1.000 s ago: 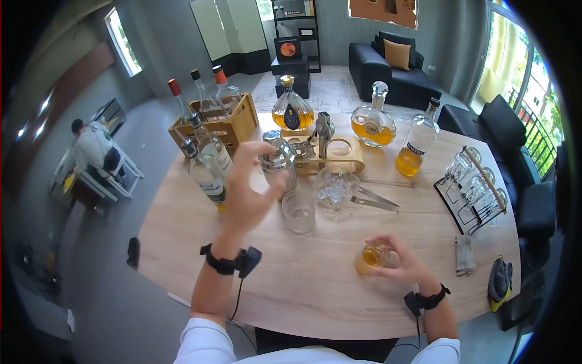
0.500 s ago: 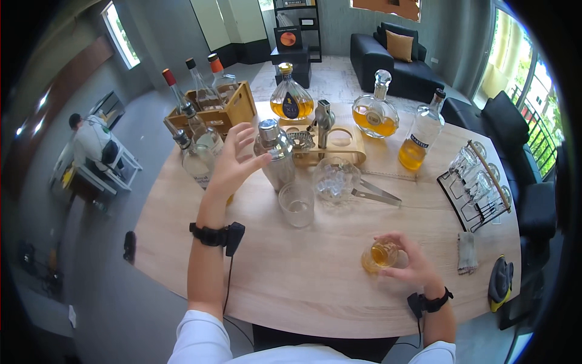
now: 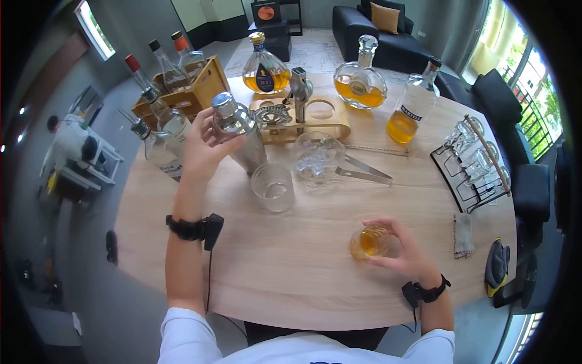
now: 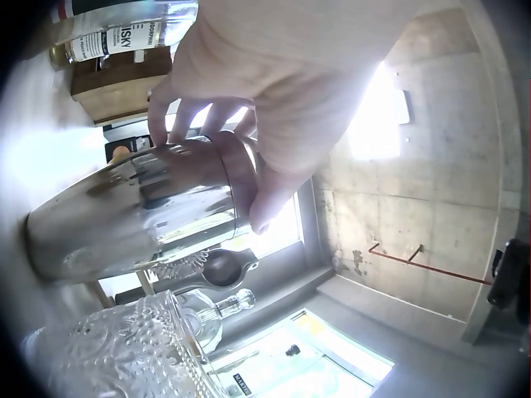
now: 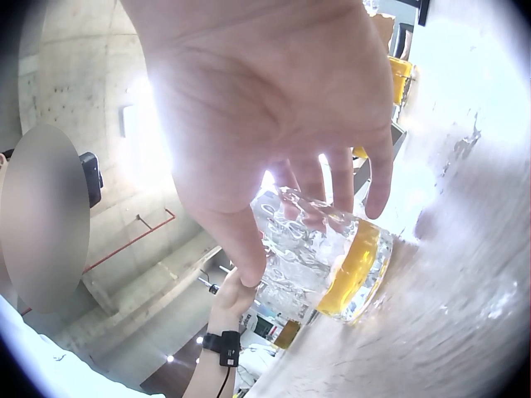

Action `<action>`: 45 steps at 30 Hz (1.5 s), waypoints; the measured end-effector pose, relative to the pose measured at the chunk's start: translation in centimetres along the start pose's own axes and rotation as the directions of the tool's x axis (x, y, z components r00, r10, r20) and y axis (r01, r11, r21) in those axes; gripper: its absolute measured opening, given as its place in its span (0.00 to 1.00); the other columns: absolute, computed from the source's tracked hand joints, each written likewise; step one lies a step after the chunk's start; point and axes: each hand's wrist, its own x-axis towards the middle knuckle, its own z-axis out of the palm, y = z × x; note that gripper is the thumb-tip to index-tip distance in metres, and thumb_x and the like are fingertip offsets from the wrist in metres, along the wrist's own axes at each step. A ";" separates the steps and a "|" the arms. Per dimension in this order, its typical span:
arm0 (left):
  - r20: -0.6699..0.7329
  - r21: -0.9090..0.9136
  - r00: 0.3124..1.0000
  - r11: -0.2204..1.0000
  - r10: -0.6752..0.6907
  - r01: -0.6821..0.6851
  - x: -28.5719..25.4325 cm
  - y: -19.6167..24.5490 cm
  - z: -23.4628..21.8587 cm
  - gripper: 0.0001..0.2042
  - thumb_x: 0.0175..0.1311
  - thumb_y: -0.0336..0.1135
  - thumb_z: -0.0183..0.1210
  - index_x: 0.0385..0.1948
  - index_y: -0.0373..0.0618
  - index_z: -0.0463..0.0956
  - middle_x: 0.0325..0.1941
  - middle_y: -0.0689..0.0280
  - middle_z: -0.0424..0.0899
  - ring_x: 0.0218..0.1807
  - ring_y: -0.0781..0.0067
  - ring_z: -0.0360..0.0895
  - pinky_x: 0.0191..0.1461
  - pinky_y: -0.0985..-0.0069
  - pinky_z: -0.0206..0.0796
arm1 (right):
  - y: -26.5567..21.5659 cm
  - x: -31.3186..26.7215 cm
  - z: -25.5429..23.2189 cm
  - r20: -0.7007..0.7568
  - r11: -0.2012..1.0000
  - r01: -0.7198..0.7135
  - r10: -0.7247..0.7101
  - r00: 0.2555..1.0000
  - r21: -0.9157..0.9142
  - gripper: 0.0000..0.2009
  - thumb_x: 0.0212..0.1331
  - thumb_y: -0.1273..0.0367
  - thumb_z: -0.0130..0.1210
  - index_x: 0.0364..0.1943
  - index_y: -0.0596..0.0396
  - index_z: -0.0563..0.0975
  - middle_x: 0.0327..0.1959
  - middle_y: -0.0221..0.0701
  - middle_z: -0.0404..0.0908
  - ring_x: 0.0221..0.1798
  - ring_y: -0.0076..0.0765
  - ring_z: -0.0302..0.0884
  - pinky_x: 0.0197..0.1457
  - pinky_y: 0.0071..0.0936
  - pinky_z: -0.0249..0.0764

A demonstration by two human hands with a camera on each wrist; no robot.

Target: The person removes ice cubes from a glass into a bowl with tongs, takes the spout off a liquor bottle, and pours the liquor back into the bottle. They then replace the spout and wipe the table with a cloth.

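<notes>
A steel cocktail shaker [image 3: 247,148] stands on the table at left of centre. My left hand [image 3: 203,148] has its fingers round the far side of the shaker's upper part and its thumb [image 4: 274,199] on the near side. Lower right, my right hand [image 3: 413,258] holds a cut-glass tumbler [image 3: 365,242] between thumb and fingers. Amber liquid [image 5: 353,269] lies in the bottom of that tumbler, which sits at the tabletop. A clear textured glass [image 3: 273,191] stands just right of the shaker, beside a glass bowl of ice [image 3: 315,162].
Metal tongs [image 3: 367,173] lean at the ice bowl. Behind are a wooden bar-tool stand [image 3: 330,130], an XO bottle [image 3: 265,76] and a round decanter [image 3: 361,88]. Bottles and a wooden crate [image 3: 209,85] are at left. A glass rack [image 3: 473,167] and grey cloth [image 3: 462,235] lie right.
My left hand has come from in front of and beside the shaker to hold its upper part. The head view has tilted down slightly. My right hand keeps its hold on the tumbler.
</notes>
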 end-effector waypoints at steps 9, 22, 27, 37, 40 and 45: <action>-0.015 0.096 0.999 0.994 0.050 -0.048 -0.7 1.1 0.4 0.39 0.57 0.31 0.80 0.70 0.44 0.68 0.67 0.55 0.80 0.66 0.64 0.81 0.68 0.65 0.76 | -0.6 0.1 0.0 -0.001 1.000 -0.014 0.014 1.000 0.015 0.39 0.51 0.74 0.79 0.69 0.56 0.72 0.70 0.38 0.80 0.73 0.40 0.78 0.77 0.38 0.73; -0.547 0.518 0.539 0.764 0.641 -0.385 -3.2 8.3 -9.9 0.13 0.69 0.29 0.69 0.53 0.43 0.81 0.55 0.67 0.84 0.59 0.73 0.78 0.59 0.70 0.71 | -0.3 -0.1 0.0 -0.027 0.997 -0.037 0.039 0.999 0.063 0.37 0.50 0.73 0.79 0.66 0.55 0.73 0.68 0.37 0.83 0.70 0.39 0.81 0.72 0.37 0.76; -0.717 0.086 0.607 0.907 0.344 -0.413 -1.3 3.1 -15.2 0.15 0.74 0.35 0.67 0.57 0.46 0.77 0.56 0.66 0.85 0.62 0.73 0.80 0.63 0.75 0.69 | -0.3 0.0 -0.1 -0.010 0.995 -0.066 0.067 0.998 0.075 0.38 0.50 0.72 0.81 0.67 0.54 0.72 0.68 0.36 0.82 0.70 0.37 0.80 0.74 0.38 0.74; -0.162 0.110 0.977 0.986 0.141 -0.125 -0.3 1.2 -12.8 0.18 0.72 0.37 0.69 0.58 0.42 0.78 0.55 0.63 0.89 0.56 0.76 0.83 0.59 0.76 0.71 | 0.5 -0.2 0.0 -0.020 0.997 -0.035 0.037 0.999 0.075 0.39 0.49 0.70 0.82 0.67 0.51 0.73 0.68 0.32 0.83 0.69 0.36 0.81 0.73 0.39 0.73; -0.189 0.193 0.977 0.980 0.096 -0.058 0.0 0.2 -12.8 0.13 0.72 0.35 0.69 0.52 0.42 0.80 0.49 0.64 0.90 0.53 0.78 0.83 0.57 0.77 0.72 | 0.5 -0.3 -0.1 -0.016 0.996 -0.032 0.033 0.999 0.089 0.39 0.49 0.70 0.82 0.68 0.51 0.73 0.67 0.32 0.83 0.70 0.36 0.81 0.73 0.39 0.73; -0.143 0.222 0.990 0.974 -0.001 0.033 -0.3 0.8 -13.5 0.05 0.68 0.29 0.69 0.39 0.42 0.81 0.41 0.67 0.89 0.48 0.77 0.84 0.57 0.76 0.74 | 0.4 -0.5 0.0 -0.026 0.997 -0.040 0.041 0.999 0.059 0.39 0.50 0.69 0.81 0.68 0.51 0.72 0.67 0.33 0.83 0.70 0.37 0.81 0.73 0.39 0.72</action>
